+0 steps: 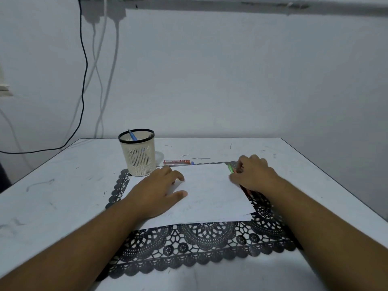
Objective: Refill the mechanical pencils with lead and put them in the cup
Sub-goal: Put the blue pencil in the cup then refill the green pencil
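Observation:
A cream mesh cup (138, 158) with a black rim stands at the mat's far left corner, and a blue pencil (132, 134) leans inside it. A red lead case (177, 162) lies just right of the cup. My left hand (159, 190) rests flat on the white paper (205, 198), fingers relaxed. At the paper's right edge my right hand (254, 175) curls over a bunch of mechanical pencils; a green pencil (230, 168) pokes out past the fingers and a red one shows under the wrist. How many pencils lie beneath the hand is hidden.
The paper lies on a black lace mat (199, 244) on a white table (63, 185). Loose bits of lead are scattered on the table behind the paper. Cables hang down the wall at the left.

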Available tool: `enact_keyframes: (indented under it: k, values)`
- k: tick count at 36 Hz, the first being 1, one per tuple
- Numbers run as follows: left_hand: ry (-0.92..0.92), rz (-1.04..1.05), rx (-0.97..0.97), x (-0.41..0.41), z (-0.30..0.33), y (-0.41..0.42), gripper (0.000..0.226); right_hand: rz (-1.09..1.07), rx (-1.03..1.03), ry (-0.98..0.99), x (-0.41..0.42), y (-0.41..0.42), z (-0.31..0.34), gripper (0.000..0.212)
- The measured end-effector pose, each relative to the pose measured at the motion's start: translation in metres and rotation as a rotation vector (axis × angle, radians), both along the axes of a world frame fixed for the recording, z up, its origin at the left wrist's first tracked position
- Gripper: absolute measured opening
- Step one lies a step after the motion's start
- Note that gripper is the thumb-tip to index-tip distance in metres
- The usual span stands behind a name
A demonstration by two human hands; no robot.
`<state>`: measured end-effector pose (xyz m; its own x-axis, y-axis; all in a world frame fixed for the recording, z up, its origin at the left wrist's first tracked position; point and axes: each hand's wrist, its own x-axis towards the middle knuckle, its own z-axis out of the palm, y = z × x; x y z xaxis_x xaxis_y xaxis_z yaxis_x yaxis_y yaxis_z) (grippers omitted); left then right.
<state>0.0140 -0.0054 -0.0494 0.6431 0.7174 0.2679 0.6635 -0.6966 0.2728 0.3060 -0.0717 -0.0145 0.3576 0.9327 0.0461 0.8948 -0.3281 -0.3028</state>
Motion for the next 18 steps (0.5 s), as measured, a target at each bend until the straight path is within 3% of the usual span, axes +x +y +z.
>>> enact_keyframes:
  k: [6,18]
  values:
    - [-0.014,-0.006,-0.012,0.0,0.0007,0.0023,0.038,-0.023,0.029,-0.012,-0.0004,0.0027,-0.0008,0.022]
    - [-0.001,-0.017,0.0,-0.0011,-0.0013,0.004,0.039,-0.028,0.03,-0.091,0.0023,0.005,-0.0055,0.031]
